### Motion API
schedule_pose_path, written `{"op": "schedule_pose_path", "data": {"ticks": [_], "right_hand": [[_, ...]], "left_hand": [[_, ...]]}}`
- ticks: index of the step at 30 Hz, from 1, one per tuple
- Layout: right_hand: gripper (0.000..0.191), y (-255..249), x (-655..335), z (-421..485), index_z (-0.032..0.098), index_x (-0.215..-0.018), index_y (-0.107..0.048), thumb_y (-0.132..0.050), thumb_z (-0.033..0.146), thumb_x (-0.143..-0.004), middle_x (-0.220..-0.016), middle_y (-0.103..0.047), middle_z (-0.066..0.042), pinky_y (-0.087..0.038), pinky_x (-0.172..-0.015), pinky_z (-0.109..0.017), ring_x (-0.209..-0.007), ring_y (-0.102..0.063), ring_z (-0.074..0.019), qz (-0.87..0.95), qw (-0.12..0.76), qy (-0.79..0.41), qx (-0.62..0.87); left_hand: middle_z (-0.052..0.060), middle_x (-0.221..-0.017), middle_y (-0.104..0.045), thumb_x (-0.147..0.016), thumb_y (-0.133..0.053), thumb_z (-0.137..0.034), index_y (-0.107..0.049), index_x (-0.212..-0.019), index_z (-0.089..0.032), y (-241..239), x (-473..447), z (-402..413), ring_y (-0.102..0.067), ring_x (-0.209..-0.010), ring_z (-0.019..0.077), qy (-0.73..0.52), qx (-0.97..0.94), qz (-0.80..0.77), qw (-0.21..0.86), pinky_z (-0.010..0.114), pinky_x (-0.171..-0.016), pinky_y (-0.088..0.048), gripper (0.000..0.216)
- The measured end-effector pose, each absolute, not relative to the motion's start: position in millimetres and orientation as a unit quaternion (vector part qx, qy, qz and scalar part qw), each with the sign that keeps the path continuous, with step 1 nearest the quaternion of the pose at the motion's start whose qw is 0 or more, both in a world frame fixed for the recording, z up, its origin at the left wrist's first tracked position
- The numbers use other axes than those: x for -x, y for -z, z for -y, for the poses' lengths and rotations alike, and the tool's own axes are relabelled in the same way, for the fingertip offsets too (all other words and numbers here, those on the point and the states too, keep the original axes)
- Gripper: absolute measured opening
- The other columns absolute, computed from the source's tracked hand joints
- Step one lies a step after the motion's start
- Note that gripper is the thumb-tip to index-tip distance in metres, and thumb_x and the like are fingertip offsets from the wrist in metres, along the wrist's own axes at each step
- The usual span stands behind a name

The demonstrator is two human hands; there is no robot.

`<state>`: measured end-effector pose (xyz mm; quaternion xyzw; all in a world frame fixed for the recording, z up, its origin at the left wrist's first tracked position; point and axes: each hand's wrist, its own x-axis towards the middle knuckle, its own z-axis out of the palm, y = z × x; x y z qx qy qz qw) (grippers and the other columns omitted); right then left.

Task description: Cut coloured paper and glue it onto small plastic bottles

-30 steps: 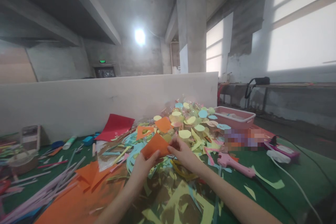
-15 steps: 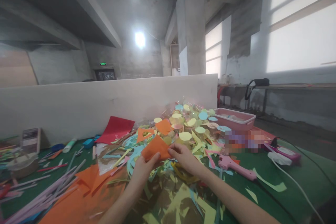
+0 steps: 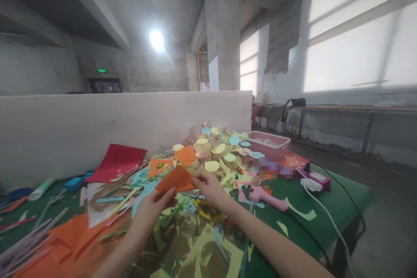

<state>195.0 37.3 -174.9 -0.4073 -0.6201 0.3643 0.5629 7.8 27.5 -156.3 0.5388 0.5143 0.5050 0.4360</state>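
Observation:
Both my hands hold one piece of orange paper [image 3: 176, 180] above a green table [image 3: 329, 202] strewn with paper scraps. My left hand [image 3: 153, 208] pinches its lower left edge with the thumb on top. My right hand [image 3: 210, 187] pinches its right edge with closed fingers. Under the paper lie blue, yellow and green offcuts, and yellow-handled scissors [image 3: 205, 210] rest just below my right hand.
A heap of coloured paper circles [image 3: 218, 150] lies behind the hands, with a pink tray [image 3: 270, 142] beyond it. A pink glue gun [image 3: 265, 195] and cables lie to the right. A red sheet [image 3: 117, 163], orange sheets [image 3: 65, 239] and sticks sit left. A white partition [image 3: 97, 126] backs the table.
The view has swung to the right, so everything sits further left in the picture. Both hands keep the same hold on the orange paper.

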Motion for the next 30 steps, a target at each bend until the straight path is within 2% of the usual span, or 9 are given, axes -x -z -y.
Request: {"op": "schedule_pose_path", "data": {"ticks": [11,13,17,20,25,30], "right_hand": [[0.016,170,-198,-36,0.018,-0.078,-0.062,-0.064,0.034,-0.080,-0.076,-0.061,0.001,-0.044,-0.074,-0.030,-0.078,-0.057,-0.0168,0.595,0.573,-0.402,0.396],[0.023,168,-198,-36,0.018,-0.085,-0.063,-0.068,0.040,-0.078,-0.081,-0.063,0.000,-0.045,-0.075,-0.030,-0.080,-0.059,-0.0168,0.590,0.570,-0.429,0.379],[0.049,165,-195,-32,0.019,-0.101,-0.062,-0.077,0.051,-0.067,-0.088,-0.067,-0.002,-0.049,-0.075,-0.031,-0.081,-0.064,-0.0177,0.586,0.547,-0.495,0.336],[0.048,167,-186,-24,0.019,-0.093,-0.067,-0.083,0.050,-0.060,-0.090,-0.069,-0.003,-0.048,-0.081,-0.031,-0.086,-0.064,-0.0193,0.588,0.539,-0.526,0.295],[0.037,169,-173,-14,0.019,-0.085,-0.072,-0.081,0.048,-0.064,-0.075,-0.067,0.000,-0.049,-0.080,-0.033,-0.072,-0.062,-0.0168,0.574,0.545,-0.581,0.191],[0.038,161,-176,-10,0.019,-0.078,-0.072,-0.082,0.050,-0.059,-0.073,-0.067,-0.001,-0.049,-0.079,-0.033,-0.071,-0.061,-0.0176,0.566,0.542,-0.564,0.260]], "left_hand": [[0.006,-0.052,-0.070,-0.043,-0.082,-0.052,-0.068,-0.052,-0.017,145,-5,-23,-0.067,-0.058,0.0257,-0.472,-0.574,-0.553,0.378,0.032,-0.061,-0.052,0.039],[0.007,-0.053,-0.070,-0.044,-0.082,-0.053,-0.069,-0.055,-0.016,146,-4,-25,-0.067,-0.058,0.0254,-0.483,-0.558,-0.555,0.383,0.032,-0.060,-0.052,0.041],[0.007,-0.058,-0.071,-0.044,-0.081,-0.055,-0.068,-0.062,-0.015,151,-6,-29,-0.068,-0.060,0.0224,-0.524,-0.516,-0.537,0.413,0.030,-0.061,-0.054,0.046],[0.006,-0.060,-0.070,-0.045,-0.081,-0.053,-0.068,-0.064,-0.014,159,-12,-29,-0.068,-0.059,0.0206,-0.543,-0.498,-0.520,0.433,0.029,-0.062,-0.057,0.045],[0.008,-0.066,-0.075,-0.050,-0.082,-0.048,-0.073,-0.073,-0.013,165,-16,-23,-0.073,-0.069,0.0268,-0.507,-0.515,-0.517,0.459,0.033,-0.070,-0.058,0.042],[0.010,-0.067,-0.077,-0.049,-0.075,-0.061,-0.075,-0.071,-0.015,161,-14,-21,-0.073,-0.082,0.0356,-0.445,-0.569,-0.570,0.391,0.039,-0.081,-0.055,0.051]]}}
